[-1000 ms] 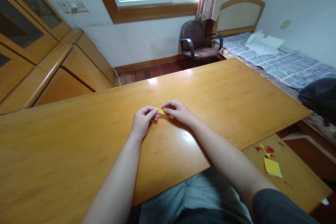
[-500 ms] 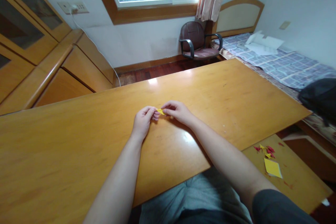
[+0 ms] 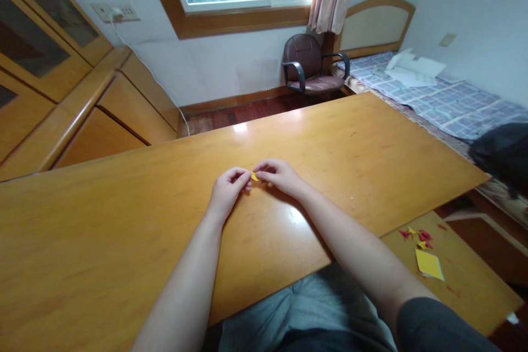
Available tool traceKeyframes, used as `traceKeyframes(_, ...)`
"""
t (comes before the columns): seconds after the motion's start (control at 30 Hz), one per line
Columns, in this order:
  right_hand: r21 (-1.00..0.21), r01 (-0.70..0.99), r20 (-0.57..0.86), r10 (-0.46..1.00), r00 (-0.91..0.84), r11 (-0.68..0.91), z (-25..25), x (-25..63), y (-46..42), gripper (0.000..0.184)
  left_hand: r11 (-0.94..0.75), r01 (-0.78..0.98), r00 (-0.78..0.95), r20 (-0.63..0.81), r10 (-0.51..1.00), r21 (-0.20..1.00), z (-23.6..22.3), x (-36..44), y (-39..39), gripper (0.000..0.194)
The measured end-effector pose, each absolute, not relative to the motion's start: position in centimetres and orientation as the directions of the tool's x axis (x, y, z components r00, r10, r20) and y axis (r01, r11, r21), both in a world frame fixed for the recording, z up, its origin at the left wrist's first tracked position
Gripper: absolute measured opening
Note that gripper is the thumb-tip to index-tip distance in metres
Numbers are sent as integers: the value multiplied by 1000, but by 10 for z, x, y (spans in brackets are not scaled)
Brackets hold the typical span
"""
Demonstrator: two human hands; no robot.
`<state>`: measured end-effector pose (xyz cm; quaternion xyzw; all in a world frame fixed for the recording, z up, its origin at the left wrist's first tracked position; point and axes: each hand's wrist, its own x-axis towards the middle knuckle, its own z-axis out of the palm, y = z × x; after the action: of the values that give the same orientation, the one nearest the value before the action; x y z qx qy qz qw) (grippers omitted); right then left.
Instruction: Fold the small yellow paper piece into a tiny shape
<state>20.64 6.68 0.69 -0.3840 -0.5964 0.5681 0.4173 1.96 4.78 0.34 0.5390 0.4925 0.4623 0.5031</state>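
A small piece of folded yellow paper (image 3: 254, 176) is pinched between my two hands, just above the wooden table (image 3: 124, 220). My left hand (image 3: 227, 190) grips its left end between thumb and forefinger. On the other side, my right hand (image 3: 281, 175) has its thumb and fingers closed on the right end. Fingertips cover much of the paper, so its full folded shape is hidden.
Lower right, a lower board (image 3: 466, 291) bears a stack of yellow paper squares (image 3: 429, 264) and several small red and yellow folded pieces (image 3: 421, 239). Behind the table stand a brown armchair (image 3: 305, 63) and a bed (image 3: 445, 99). A black bag (image 3: 501, 154) lies at far right.
My left thumb and fingers have shifted slightly along the folded yellow paper toward my right hand, and less of it shows between them. My right hand stays nearly still.
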Motion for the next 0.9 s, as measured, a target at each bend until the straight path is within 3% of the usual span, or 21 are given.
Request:
traceKeyframes(0.43, -996, -75, 74, 938, -338, 51, -2, 205, 71, 37, 14, 82, 6, -15, 1000, 997, 5, 20, 48, 26)
traceKeyframes(0.7, -994, 19, 98, 938, -333, 111, 0, 204, 70, 29, -116, 254, 42, 109, 993, 960, 5, 22, 47, 22)
traceKeyframes(0.9, -980, 103, 129, 936, -328, 171, 6, 204, 68, 16, -134, 282, 32, 130, 991, 950, 7, 23, 45, 20)
